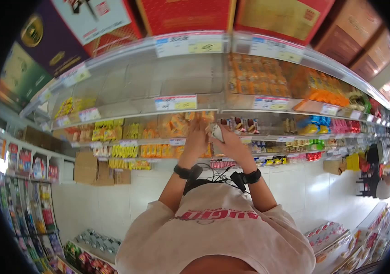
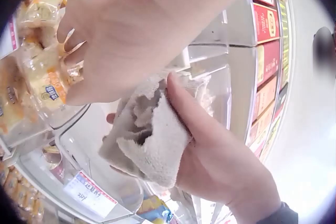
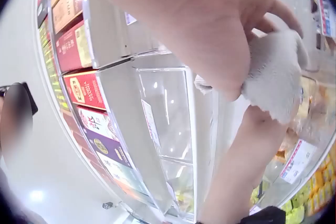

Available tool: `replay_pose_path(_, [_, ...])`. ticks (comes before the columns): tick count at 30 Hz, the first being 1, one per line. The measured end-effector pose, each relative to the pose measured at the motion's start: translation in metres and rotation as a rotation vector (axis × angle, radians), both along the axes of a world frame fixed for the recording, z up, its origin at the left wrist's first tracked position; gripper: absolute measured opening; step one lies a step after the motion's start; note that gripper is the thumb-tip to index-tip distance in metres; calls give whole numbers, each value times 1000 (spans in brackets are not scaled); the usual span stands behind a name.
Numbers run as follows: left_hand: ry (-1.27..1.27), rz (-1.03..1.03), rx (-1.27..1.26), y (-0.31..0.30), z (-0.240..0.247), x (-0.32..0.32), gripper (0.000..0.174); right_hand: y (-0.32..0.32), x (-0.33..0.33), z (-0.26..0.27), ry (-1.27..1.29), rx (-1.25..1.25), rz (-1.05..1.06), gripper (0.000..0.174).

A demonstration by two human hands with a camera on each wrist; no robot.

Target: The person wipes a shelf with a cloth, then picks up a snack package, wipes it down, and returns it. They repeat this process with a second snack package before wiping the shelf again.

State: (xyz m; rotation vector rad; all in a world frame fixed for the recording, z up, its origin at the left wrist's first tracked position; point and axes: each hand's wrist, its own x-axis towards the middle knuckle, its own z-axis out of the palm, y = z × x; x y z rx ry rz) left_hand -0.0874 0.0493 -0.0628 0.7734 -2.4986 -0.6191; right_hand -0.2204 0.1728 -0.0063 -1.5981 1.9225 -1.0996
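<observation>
one left hand (image 1: 196, 142) and one right hand (image 1: 229, 147) are showing, making two altogether; one pale cloth (image 2: 163, 153), one printed shirt (image 1: 222, 233) and two black wristbands (image 1: 182, 171) are appearing, while wrapped snacks (image 1: 256, 75) are numbering too many to count

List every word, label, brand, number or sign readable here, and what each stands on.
"AUGH", in pink, on the T-shirt; the rest of that print is unclear.
Shelf price tags: marked, but too blurred to read reliably.
Boxes on the top shelf: lettering too small or blurred.
Orange-and-clear snack packets: brand marks too small.
Grey cloth in the right hand: no text visible.
</observation>
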Motion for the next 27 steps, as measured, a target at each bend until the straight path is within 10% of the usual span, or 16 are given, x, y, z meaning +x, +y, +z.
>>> replay_pose_path(5, [125,22,-155,23,39,-6,56,38,1,55,111,87,-173,61])
replay_pose_path(8, [165,-188,205,33,114,1,42,55,-17,80,-145,367,-18,54])
replay_pose_path(12, [420,-401,266,45,176,2,21,85,-31,112,-245,162,282,40])
replay_pose_path(16, [459,-402,252,49,218,-9,22,98,-37,159,-349,-337,92,22])
replay_pose_path(27, [346,-206,-228,36,239,-154,16,21,-124,198,424,-502,-338,36])
